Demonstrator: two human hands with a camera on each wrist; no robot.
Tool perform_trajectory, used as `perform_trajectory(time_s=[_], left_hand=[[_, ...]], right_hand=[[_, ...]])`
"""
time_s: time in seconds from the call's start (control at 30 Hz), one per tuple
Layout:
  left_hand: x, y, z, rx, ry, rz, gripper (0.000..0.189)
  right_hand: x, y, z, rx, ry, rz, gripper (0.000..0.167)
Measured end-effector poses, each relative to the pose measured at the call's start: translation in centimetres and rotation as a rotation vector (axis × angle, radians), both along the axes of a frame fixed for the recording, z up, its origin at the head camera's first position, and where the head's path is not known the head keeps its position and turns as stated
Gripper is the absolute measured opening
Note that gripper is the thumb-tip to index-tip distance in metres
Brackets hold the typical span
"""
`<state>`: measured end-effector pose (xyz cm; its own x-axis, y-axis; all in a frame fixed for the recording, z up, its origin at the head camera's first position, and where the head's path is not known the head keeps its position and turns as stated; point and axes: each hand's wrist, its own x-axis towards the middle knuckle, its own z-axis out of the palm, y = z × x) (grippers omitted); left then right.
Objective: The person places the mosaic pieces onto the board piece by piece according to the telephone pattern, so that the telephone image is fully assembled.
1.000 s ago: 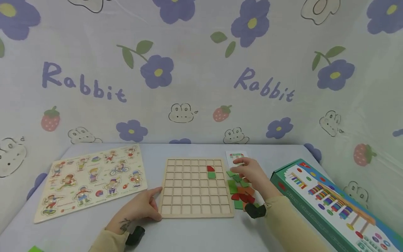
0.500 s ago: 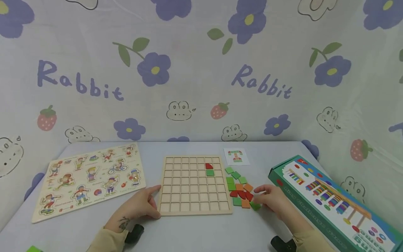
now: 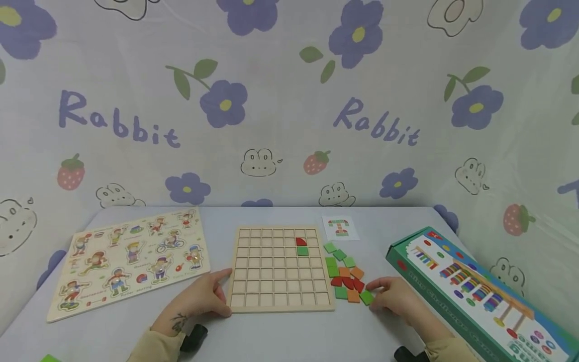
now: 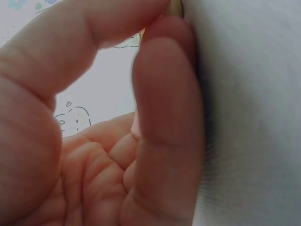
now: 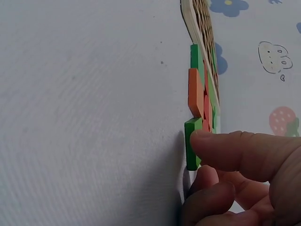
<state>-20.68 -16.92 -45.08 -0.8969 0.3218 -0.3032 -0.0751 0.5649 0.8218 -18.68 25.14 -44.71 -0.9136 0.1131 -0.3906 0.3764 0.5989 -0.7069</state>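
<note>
A wooden grid board (image 3: 283, 310) lies mid-table in the head view. One red quarter-round tile (image 3: 301, 242) and a green square tile (image 3: 302, 251) sit in its upper right cells. At the board's left edge, my left hand (image 3: 201, 295) touches the frame with index finger and thumb spread apart. My right hand (image 3: 398, 301) is at the lower right of a loose tile pile. Its thumb and fingers pinch a green tile (image 5: 192, 146), seen edge-on in the right wrist view. That tile still lies by an orange tile (image 3: 353, 296).
A pattern card (image 3: 340, 228) lies beyond the pile of red, orange and green tiles (image 3: 346, 271). At the right stands a green game box (image 3: 479, 296). A wooden picture puzzle (image 3: 131, 261) fills the left, and a green piece (image 3: 50, 358) shows at the near left edge.
My right hand has come back from above the upper tiles near the card to the pile's lower right corner, where it has taken hold of the green tile. My left hand has stayed put.
</note>
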Motion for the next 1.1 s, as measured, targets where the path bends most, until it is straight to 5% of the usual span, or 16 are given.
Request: perform_trajectory(time_s=[0.8,1.1], left_hand=[[0.1,0.0,0.0,0.007,0.003,0.003,0.095],[0.2,0.1,0.3,-0.002,0.007,0.008,0.095]], right_hand=[[-0.2,-0.6,0.7,0.118,0.067,0.071,0.026],[-2.5,-3.0,2.1,-0.074,0.120,0.065,0.021]])
